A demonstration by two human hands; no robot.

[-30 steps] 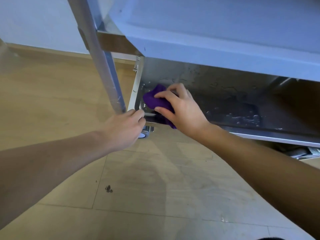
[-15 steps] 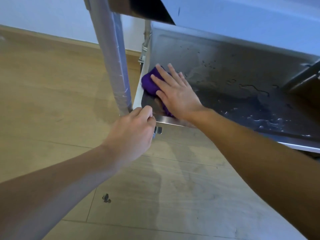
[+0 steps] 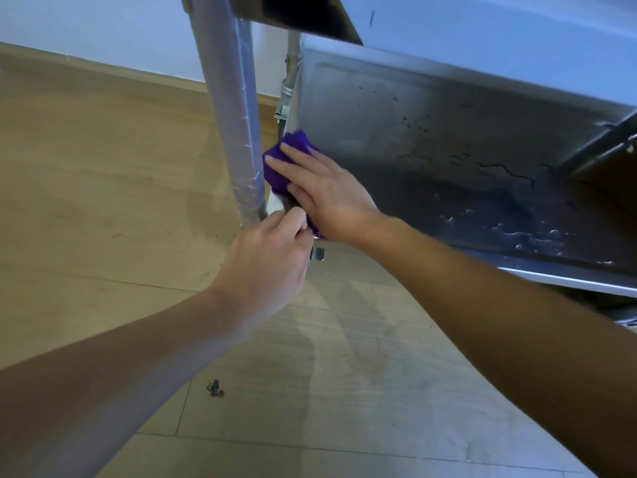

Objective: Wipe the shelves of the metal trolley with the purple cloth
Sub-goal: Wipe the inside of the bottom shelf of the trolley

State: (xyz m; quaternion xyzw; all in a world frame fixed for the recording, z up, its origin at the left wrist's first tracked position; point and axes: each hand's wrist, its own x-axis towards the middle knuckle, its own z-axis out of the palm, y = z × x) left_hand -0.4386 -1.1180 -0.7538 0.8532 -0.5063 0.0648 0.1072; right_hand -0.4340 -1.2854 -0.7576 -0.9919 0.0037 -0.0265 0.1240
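We press the right hand (image 3: 324, 191), fingers straight and slightly apart, flat on the purple cloth (image 3: 280, 159). The cloth lies in the lower shelf's (image 3: 431, 139) left corner, at 10 o'clock from that hand. The left hand (image 3: 269, 260), at 6 o'clock from the cloth, clamps curled fingers on the shelf's near corner beside the post (image 3: 229, 108).

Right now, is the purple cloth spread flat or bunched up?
Bunched up: the purple cloth shows as a crumpled wad under the flat right hand, at the left end of the lower shelf.
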